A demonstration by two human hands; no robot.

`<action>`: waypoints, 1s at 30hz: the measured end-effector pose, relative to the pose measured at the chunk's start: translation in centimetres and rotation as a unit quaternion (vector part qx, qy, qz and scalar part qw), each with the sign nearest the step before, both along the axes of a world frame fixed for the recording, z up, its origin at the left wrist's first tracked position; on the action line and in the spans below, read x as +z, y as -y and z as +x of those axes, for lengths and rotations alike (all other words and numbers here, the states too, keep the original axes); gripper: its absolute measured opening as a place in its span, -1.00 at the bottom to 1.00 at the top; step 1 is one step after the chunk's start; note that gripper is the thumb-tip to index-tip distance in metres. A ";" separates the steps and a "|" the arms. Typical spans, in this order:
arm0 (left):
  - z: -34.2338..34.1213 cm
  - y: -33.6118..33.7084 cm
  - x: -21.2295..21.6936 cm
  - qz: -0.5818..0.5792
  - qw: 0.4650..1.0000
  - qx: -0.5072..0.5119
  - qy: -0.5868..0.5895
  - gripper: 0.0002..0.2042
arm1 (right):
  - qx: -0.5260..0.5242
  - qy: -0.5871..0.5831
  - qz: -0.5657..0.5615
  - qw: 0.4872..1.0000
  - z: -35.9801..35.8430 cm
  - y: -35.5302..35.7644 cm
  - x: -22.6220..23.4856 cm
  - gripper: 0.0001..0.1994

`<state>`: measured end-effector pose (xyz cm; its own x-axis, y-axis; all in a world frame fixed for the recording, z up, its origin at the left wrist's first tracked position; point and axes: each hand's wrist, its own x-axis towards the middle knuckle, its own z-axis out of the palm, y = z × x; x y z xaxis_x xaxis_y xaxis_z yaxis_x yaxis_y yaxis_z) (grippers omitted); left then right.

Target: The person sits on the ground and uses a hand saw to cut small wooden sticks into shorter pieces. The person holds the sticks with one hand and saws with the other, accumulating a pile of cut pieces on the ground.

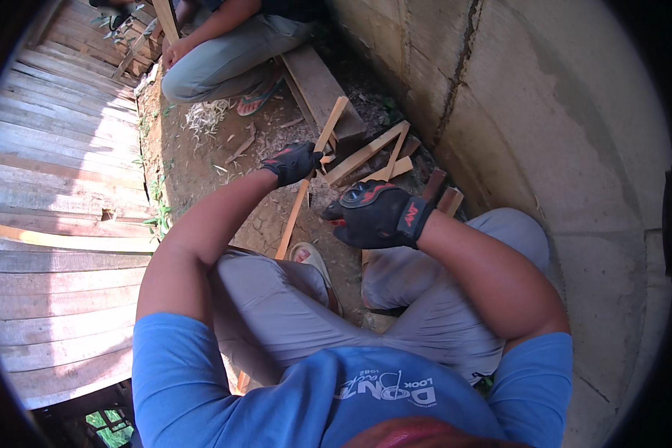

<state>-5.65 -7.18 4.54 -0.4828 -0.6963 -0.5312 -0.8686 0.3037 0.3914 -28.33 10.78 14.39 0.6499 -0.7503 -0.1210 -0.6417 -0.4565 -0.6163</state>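
Observation:
A long, thin wooden strip (294,215) slants from above my left knee up toward the far planks. My left hand (293,163), in a black and red fingerless work glove, is closed around its middle. Just to the right is my right hand (377,214), gloved alike, with its fingers curled in. It is apart from the strip, and whatever it may grip is hidden by the glove. Behind my hands, cut wooden pieces (369,154) lie crosswise on the ground, close to a thick wooden board (325,93).
A concrete wall (560,142) rises close on the right. Along the left stands weathered wooden planking (67,194). Ahead, another person (231,56) crouches, one hand on a wooden piece (166,21). Pale shavings (207,117) lie near that person's sandal (259,98).

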 end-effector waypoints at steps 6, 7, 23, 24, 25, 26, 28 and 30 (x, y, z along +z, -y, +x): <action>2.3 0.1 -1.0 -0.013 1.000 -0.006 -0.006 -0.55 | 0.008 -0.007 -0.007 1.000 0.6 0.0 0.0 -0.74; 1.9 0.1 -0.8 -0.008 1.000 -0.003 -0.006 -0.55 | 0.009 -0.003 -0.006 1.000 0.5 0.1 -0.2 -0.74; 1.5 0.0 -1.4 -0.058 0.998 -0.028 -0.016 -0.54 | 0.010 -0.005 0.000 1.000 0.6 0.2 -0.4 -0.71; 1.5 0.0 -1.3 -0.061 0.998 -0.030 -0.013 -0.54 | 0.014 -0.007 -0.004 1.000 0.6 0.2 -0.6 -0.71; 1.4 -0.1 -1.2 -0.064 0.997 -0.032 -0.010 -0.53 | 0.015 -0.007 -0.007 1.000 0.5 0.2 -0.6 -0.72; 1.4 -0.1 -1.2 -0.062 0.998 -0.029 -0.009 -0.53 | 0.017 -0.007 -0.010 1.000 0.5 0.2 -0.6 -0.72; 1.2 -0.2 -0.9 -0.059 0.998 -0.024 -0.007 -0.53 | 0.018 -0.007 -0.012 1.000 0.4 0.2 -0.6 -0.72; 0.9 -0.2 -0.7 -0.054 0.998 -0.029 -0.008 -0.52 | 0.016 -0.008 -0.009 1.000 0.3 0.1 -0.4 -0.71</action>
